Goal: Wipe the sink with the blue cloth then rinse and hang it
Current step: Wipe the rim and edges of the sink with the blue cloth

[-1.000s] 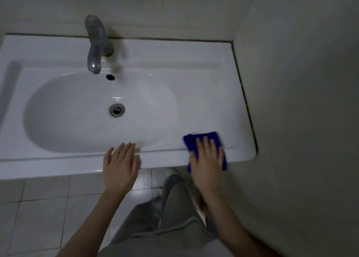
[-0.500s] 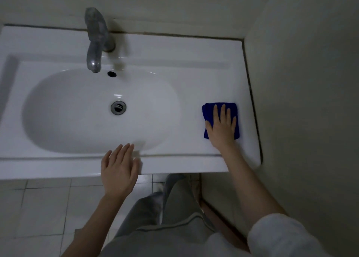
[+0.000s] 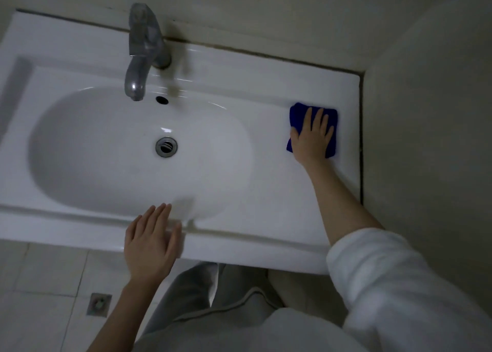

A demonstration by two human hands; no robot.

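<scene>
Dim bathroom corner: a white sink [image 3: 266, 192] runs along the far side and butts against a plain wall [image 3: 426, 112] on the right, with pale floor tiles [image 3: 40, 285] below its near edge. On the flat right-hand surface of the sink, right of the basin and close to the wall, lies the folded blue cloth [image 3: 296, 114]. The right hand [image 3: 311, 139] presses flat on it, fingers [image 3: 308, 117] straight and slightly spread, curled round nothing; a white sleeve [image 3: 386, 272] covers the upper arm. The left hand [image 3: 150, 242] is over the sink's near rim, flat and empty with its fingers together; whether it touches the rim is unclear. A metal faucet [image 3: 141, 56] stands at the far rim, its spout over the basin, above an overflow hole [image 3: 162, 99] and the drain [image 3: 166, 146]. A square floor drain [image 3: 99, 304] sits in the tiles at near left.
</scene>
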